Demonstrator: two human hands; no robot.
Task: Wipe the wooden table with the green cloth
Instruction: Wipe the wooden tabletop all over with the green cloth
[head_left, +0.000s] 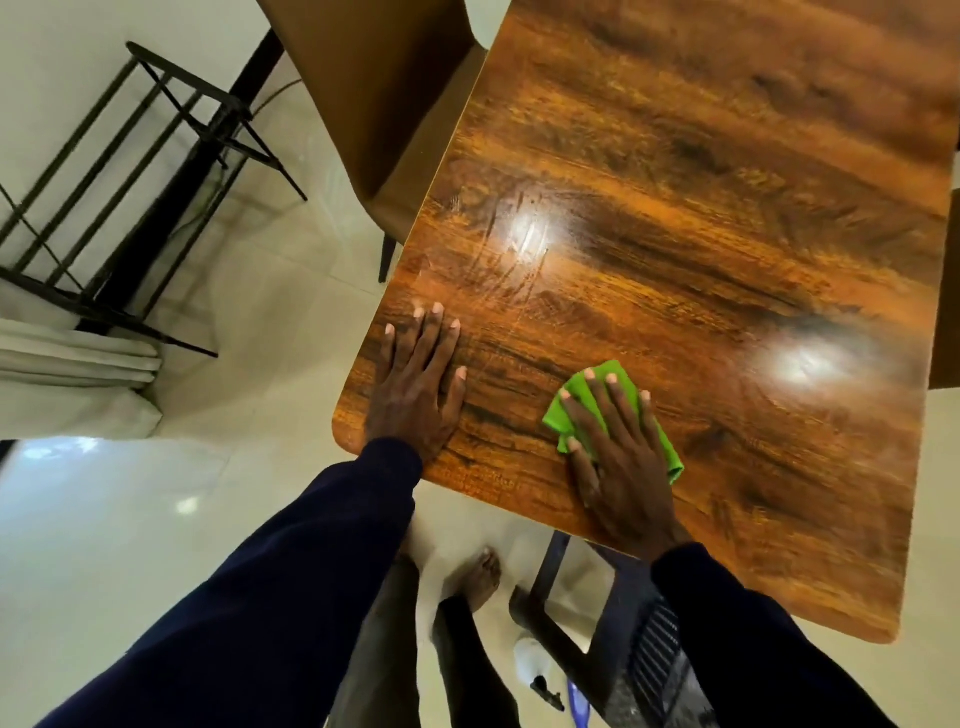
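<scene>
Most of the green cloth is hidden under our right hand, which presses it flat with fingers straight and spread, not curled round it. Only the cloth's far and side edges show. It lies close to the near edge of the wooden table, a little in from the near left corner. Our left hand rests flat on that corner, fingers straight and apart, gripping nothing, apart from the cloth. We see the table's far end and part of its right edge cut off, and two glare patches wash out the grain. Bare wood stretches beyond the cloth toward the far end and the right. A tan chair sits against the left edge, its top cut off. A dark chair stands partly hidden under the near edge.
</scene>
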